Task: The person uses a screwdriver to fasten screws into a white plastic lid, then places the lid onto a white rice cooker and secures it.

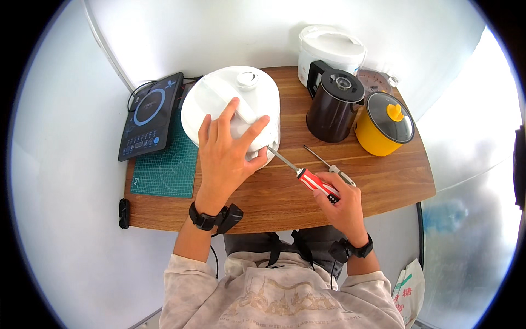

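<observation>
A white rice cooker (200,118) with a rounded lid and a round steam vent stands at the left middle of the wooden table. My left hand (227,145) lies on its lid and front edge, fingers spread. In my right hand (343,205) is a screwdriver (318,185) with a red, white and black handle. Its metal shaft points up and left, and the tip meets the cooker's front edge near my left thumb. What exactly the tip touches is too small to tell. A second screwdriver (341,174) with a pale handle lies on the table just beyond my right hand.
Left of the cooker, a black induction cooktop (150,112) leans over a green cutting mat (164,174). At the right stand a dark electric kettle (331,112), a yellow pot (378,137) with a glass lid and, behind, another white cooker (329,52). The wooden table (263,205) has a curved front edge.
</observation>
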Tool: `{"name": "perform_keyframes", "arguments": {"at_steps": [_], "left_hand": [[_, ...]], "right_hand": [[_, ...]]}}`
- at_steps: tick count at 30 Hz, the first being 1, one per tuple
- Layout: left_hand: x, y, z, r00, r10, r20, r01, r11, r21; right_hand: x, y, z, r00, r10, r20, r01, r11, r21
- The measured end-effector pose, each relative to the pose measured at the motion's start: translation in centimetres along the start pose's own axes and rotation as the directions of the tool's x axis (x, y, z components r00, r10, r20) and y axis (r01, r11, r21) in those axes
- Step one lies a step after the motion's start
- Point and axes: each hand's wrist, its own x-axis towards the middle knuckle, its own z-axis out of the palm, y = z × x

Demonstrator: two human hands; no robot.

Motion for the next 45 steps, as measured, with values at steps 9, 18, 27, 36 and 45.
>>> {"name": "perform_keyframes", "arguments": {"at_steps": [9,18,27,36,45], "left_hand": [[0.1,0.0,-0.1,1.000,0.016,0.008,-0.017,1.000,0.023],[0.1,0.0,-0.2,1.000,0.015,0.010,-0.015,1.000,0.023],[0.1,0.1,-0.1,1.000,0.004,0.007,-0.004,1.000,0.013],[0.0,-0.1,0.0,1.000,0.016,0.016,-0.016,1.000,0.026],[0.1,-0.1,0.0,1.000,0.019,0.009,-0.020,0.999,0.030]], "right_hand": [[-0.1,0.3,0.6,0.999,-0.012,-0.050,0.011,1.000,-0.018],[-0.3,0.7,0.9,0.995,-0.057,-0.087,0.054,0.998,-0.037],[-0.6,0.9,1.8,0.993,-0.056,-0.104,0.057,0.998,0.008],[-0.8,0.8,1.6,0.995,-0.015,-0.097,0.017,1.000,0.019],[-0.9,1.2,2.0,0.995,-0.036,-0.097,0.039,0.999,0.025]]}}
